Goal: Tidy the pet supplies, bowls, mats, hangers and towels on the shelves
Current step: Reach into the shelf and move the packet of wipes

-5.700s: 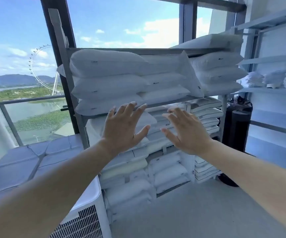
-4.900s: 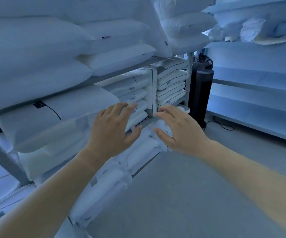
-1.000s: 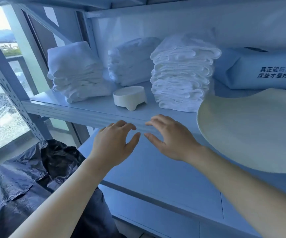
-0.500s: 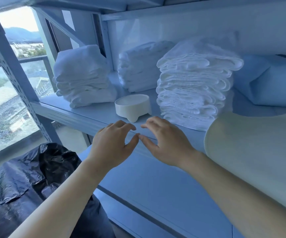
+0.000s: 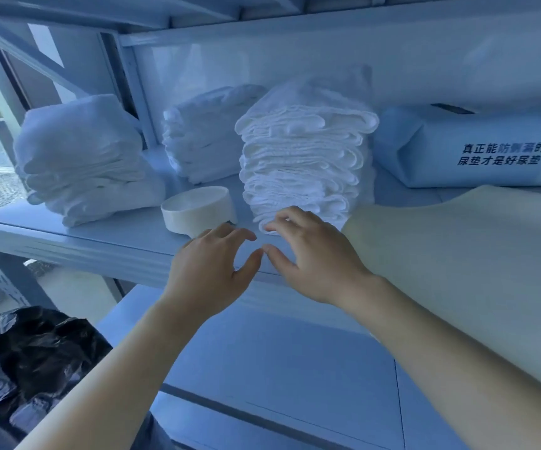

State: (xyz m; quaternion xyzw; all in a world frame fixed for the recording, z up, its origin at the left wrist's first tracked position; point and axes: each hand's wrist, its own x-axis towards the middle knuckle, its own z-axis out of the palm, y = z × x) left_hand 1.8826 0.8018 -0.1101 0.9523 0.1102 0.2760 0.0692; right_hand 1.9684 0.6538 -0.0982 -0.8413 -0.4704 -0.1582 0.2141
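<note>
Three stacks of folded white towels stand on a grey shelf (image 5: 77, 237): one at the left (image 5: 84, 157), one at the back (image 5: 207, 131), a tall one in the middle (image 5: 305, 151). A white bowl (image 5: 197, 211) sits in front of them. My left hand (image 5: 210, 271) hovers just before the bowl, fingers loosely spread, holding nothing. My right hand (image 5: 311, 254) reaches to the foot of the tall stack, fingertips at its lowest towels, gripping nothing. A cream mat (image 5: 457, 271) lies at the right, overhanging the shelf edge.
A pale blue pack with printed characters (image 5: 477, 147) lies at the back right. A lower shelf (image 5: 262, 368) runs beneath my arms. A black plastic bag (image 5: 28, 358) sits low at the left, beside a perforated metal upright and a window.
Both hands have moved up and forward to the shelf edge. The right hand's fingertips now reach the base of the tall towel stack. The view has come closer.
</note>
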